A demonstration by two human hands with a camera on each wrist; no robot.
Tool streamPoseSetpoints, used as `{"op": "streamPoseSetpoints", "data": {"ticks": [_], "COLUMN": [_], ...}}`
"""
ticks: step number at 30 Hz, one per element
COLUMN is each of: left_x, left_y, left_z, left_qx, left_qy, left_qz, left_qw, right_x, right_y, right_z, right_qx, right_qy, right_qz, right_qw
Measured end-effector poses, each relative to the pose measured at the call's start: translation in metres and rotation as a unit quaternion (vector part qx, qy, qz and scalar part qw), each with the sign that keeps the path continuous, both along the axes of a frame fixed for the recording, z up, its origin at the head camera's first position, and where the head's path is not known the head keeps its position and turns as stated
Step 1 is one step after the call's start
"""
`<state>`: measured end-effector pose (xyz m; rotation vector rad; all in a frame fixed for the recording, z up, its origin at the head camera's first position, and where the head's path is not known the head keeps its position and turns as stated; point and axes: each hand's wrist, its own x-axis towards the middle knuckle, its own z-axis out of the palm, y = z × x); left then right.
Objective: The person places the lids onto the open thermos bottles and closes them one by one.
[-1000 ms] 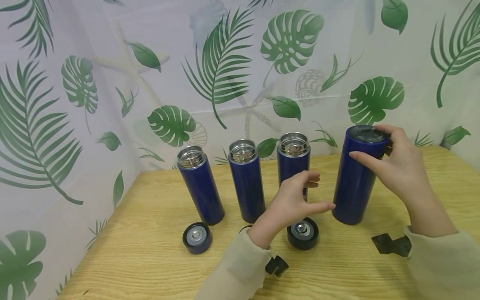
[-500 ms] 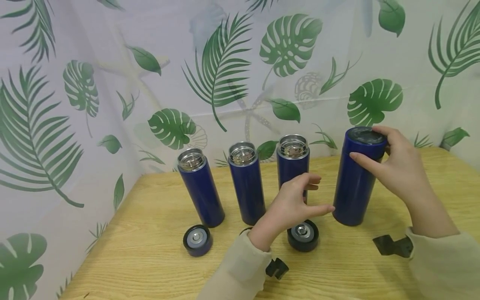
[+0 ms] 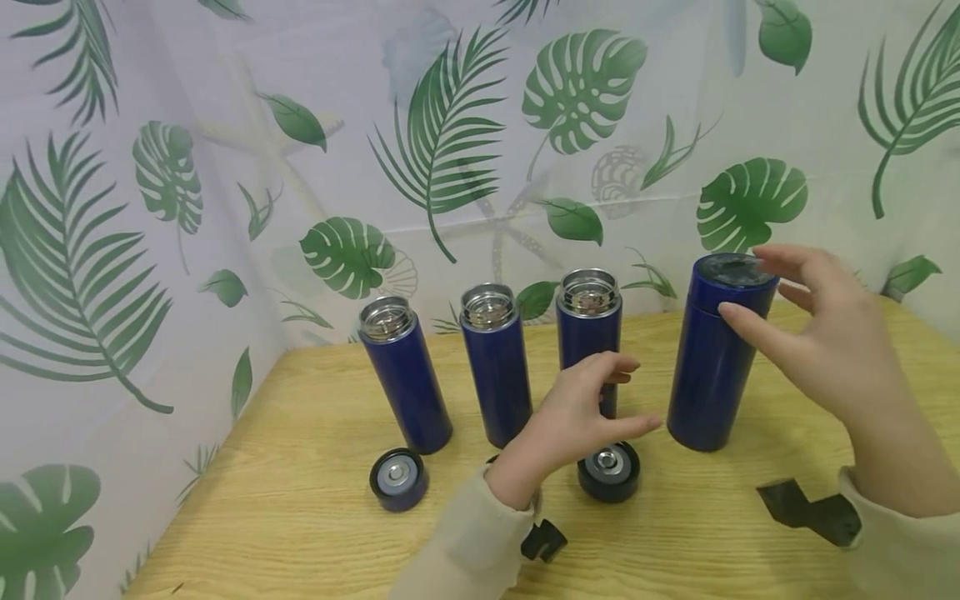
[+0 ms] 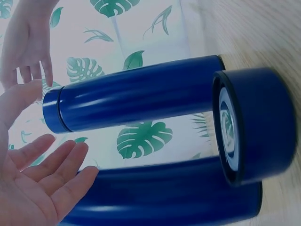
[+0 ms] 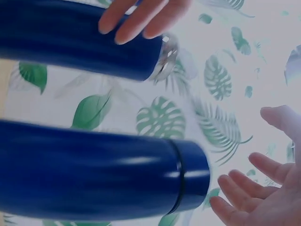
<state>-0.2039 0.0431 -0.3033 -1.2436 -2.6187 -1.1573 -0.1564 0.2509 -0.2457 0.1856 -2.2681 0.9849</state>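
A dark blue thermos bottle [image 3: 708, 375] with its lid on stands upright at the right of the table. My right hand [image 3: 840, 350] is beside its top, thumb and fingers spread; in the right wrist view a gap separates the fingers [image 5: 233, 193] from the lid [image 5: 195, 175]. My left hand [image 3: 573, 408] holds nothing, its fingers relaxed and apart, in front of a lidless blue thermos [image 3: 588, 333] with a bare steel mouth. Below that hand lies a loose lid [image 3: 609, 473], inner side up, also large in the left wrist view as a blue lid [image 4: 258, 125].
Two more lidless thermoses, a middle one [image 3: 497, 375] and a left one [image 3: 408, 383], stand in the same row. Another upturned lid [image 3: 398, 479] lies before the left one. A leaf-patterned cloth [image 3: 450, 125] hangs behind the wooden table [image 3: 300, 533].
My right hand has let go of the lidded thermos and drawn back to the right. The left hand has shifted slightly left. The bottles have stayed in place.
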Motion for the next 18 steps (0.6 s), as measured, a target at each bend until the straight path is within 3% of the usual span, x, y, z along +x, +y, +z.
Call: {"op": "streamPoseSetpoints", "data": {"ticks": [8, 14, 18], "left_x": [0.004, 0.008, 0.008], "left_y": [-0.021, -0.037, -0.047], "left_z": [-0.001, -0.004, -0.009], "left_qx": [-0.017, -0.041, -0.073], "left_qy": [-0.001, 0.014, 0.03], "left_qz": [0.01, -0.009, -0.021], "left_qw": [0.9998, 0.999, 0.9966], "right_x": [0.006, 0.005, 0.006], "right_y": [-0.015, -0.025, -0.027], "right_z": [-0.001, -0.011, -0.019], "right_qx": [0.052, 0.116, 0.14], "right_qy": [-0.017, 0.015, 0.01], "right_qz": [0.058, 0.088, 0.1], "right_qw": [0.997, 0.989, 0.985]}}
